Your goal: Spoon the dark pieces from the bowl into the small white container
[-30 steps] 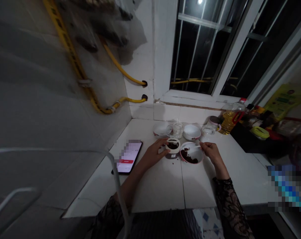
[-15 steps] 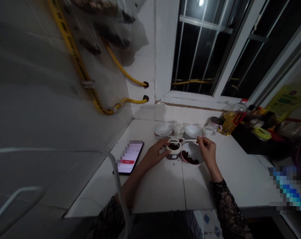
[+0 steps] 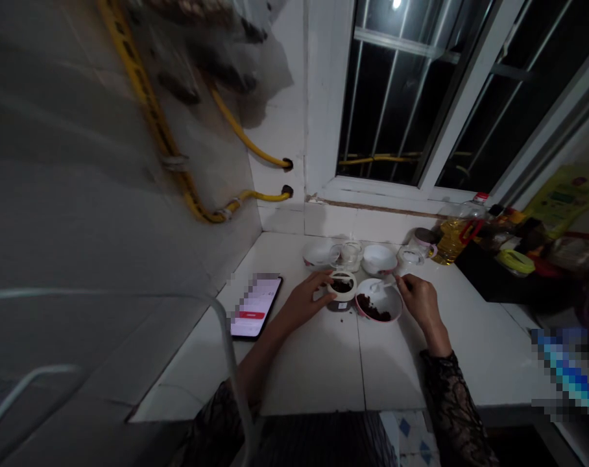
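Note:
My left hand (image 3: 308,298) is closed on the side of a small jar (image 3: 342,299) with a pale rim and dark brown contents. Right beside the jar stands a white bowl (image 3: 394,303) with a pink edge, holding dark brown crumbly stuff (image 3: 373,309) along its left side. My right hand (image 3: 420,297) pinches the handle of a small white spoon (image 3: 383,284), whose head hangs over the bowl. What the spoon carries, if anything, is too small to make out. A few dark crumbs lie on the counter just below the jar.
Behind stand two more white bowls (image 3: 379,261), a clear jar (image 3: 351,254) and a pink-handled mug (image 3: 425,241). A phone (image 3: 255,308) with a lit screen lies left. An oil bottle (image 3: 453,237) and a dark box (image 3: 479,272) of condiments sit right. A pale bent rod (image 3: 229,350) crosses the left foreground.
My right hand has moved right, bringing the spoon from above the jar's edge to over the bowl. My left hand stays at the jar.

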The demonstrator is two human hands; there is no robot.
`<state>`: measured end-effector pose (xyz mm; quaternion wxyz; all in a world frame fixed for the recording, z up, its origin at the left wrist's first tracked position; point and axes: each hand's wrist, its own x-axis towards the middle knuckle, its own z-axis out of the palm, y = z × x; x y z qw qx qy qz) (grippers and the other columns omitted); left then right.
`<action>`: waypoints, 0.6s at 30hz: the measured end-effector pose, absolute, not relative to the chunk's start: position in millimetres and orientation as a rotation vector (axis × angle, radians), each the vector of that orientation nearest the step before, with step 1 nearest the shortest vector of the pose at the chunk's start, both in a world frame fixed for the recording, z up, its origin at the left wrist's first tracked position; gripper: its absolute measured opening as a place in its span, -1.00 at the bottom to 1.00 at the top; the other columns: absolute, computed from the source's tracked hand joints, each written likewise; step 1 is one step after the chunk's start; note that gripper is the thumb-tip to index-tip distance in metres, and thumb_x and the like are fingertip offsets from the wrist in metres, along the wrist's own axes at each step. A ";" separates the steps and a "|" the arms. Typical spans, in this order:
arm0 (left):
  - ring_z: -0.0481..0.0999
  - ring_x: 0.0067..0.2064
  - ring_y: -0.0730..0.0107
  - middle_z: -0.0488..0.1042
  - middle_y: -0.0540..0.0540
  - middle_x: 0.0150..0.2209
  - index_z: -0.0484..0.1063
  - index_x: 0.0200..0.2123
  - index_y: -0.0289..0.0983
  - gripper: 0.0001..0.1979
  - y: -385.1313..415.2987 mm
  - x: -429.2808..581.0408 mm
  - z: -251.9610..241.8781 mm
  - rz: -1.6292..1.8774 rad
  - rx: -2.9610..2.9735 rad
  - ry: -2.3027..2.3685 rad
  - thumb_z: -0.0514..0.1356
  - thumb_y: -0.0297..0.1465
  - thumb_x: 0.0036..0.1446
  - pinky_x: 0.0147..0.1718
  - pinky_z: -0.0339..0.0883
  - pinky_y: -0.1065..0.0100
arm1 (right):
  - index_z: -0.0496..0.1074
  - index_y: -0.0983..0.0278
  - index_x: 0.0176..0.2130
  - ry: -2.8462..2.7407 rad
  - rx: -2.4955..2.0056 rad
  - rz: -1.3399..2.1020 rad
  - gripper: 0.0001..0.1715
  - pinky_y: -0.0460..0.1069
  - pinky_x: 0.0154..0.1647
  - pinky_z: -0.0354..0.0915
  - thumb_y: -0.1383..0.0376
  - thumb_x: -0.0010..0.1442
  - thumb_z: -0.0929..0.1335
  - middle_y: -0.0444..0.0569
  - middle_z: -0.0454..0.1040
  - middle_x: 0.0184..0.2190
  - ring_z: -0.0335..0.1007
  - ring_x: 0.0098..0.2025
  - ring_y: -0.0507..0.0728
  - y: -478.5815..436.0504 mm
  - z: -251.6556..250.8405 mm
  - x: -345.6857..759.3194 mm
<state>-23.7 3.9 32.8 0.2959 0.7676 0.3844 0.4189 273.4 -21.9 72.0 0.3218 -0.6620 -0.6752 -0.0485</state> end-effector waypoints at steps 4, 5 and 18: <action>0.50 0.15 0.11 0.45 -0.19 0.20 0.43 -0.13 -0.19 -0.77 4.2 -23.8 32.7 1.109 2.058 1.017 0.22 -0.23 0.18 -0.04 0.48 0.15 | 0.47 0.23 -0.52 -1.872 -1.923 -0.101 -0.59 -0.03 -0.46 -0.01 0.12 0.26 0.28 0.06 0.54 -0.54 0.38 -0.47 0.12 -17.8 66.5 274.4; 0.50 0.15 0.11 0.45 -0.20 0.19 0.43 -0.14 -0.19 -0.77 4.3 -23.8 32.4 1.112 2.055 1.020 0.22 -0.23 0.17 -0.05 0.48 0.15 | 0.47 0.22 -0.53 -1.888 -1.917 -0.067 -0.59 -0.04 -0.47 -0.01 0.13 0.26 0.28 0.05 0.54 -0.55 0.39 -0.46 0.12 -16.9 65.4 270.9; 0.51 0.14 0.11 0.47 -0.18 0.17 0.43 -0.15 -0.18 -0.77 4.4 -23.3 31.8 1.124 2.067 1.020 0.21 -0.21 0.18 -0.07 0.49 0.16 | 0.33 0.25 -0.69 -1.464 -1.585 0.615 -0.33 -0.05 -0.55 0.01 -0.27 -0.09 0.35 -0.15 0.20 -0.75 0.04 -0.62 0.00 -12.9 64.6 275.9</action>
